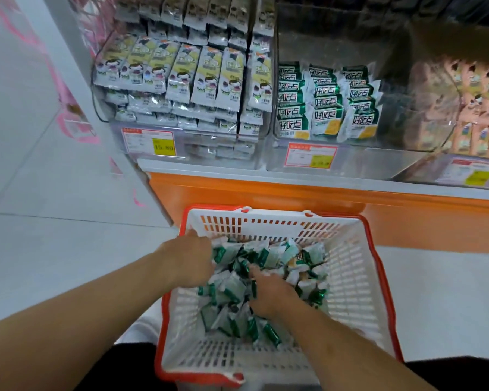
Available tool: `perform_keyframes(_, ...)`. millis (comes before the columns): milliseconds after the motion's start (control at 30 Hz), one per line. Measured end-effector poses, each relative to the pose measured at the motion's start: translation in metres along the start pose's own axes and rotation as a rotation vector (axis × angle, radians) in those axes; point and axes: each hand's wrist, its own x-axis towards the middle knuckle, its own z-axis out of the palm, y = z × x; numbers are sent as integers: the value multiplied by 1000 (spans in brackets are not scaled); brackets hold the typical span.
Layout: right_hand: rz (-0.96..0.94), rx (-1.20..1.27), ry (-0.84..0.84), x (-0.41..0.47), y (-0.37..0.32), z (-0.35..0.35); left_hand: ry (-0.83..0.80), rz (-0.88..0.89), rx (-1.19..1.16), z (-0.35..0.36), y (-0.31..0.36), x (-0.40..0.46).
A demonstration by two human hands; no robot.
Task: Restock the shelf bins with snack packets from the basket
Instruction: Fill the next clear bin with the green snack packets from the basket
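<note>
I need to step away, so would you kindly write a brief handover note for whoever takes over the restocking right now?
Left hand: reaching into the basket at the left of the pile; its fingers are hidden, so its grip is unclear.
Right hand: resting on the green-and-white packets, fingers buried among them; grip also unclear.
Done: the middle bin holds three rows of matching green packets at its front.
Left: the basket still holds a loose pile, and the middle bin has bare space behind and to the right of its rows.
</note>
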Motion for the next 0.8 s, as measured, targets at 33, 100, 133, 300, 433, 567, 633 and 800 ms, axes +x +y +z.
perform_keyframes(33,29,30,4,2,2,3,-8,9,1,-1,-1,1)
perform_keyframes(100,43,51,-6,-2,4,0,-33,30,-9,-3,-2,3)
perform_keyframes(133,40,38,6,-6,5,-3,-40,41,-11,-4,-2,3)
perform_keyframes(300,49,272,-19,-45,5,-52,-98,116,-67,-19,7,-1)
perform_keyframes(433,-60,461,28,-90,-6,-114,-169,226,-175,-46,24,-19)
perform_keyframes(567,-267,633,174,-146,-20,-170,-112,337,-486,-74,43,-44)
perform_keyframes(633,-358,667,248,-176,-24,-188,-62,402,-764,-88,54,-60)
perform_keyframes(800,-448,596,466,-218,-24,-218,187,494,-1055,-116,72,-80)
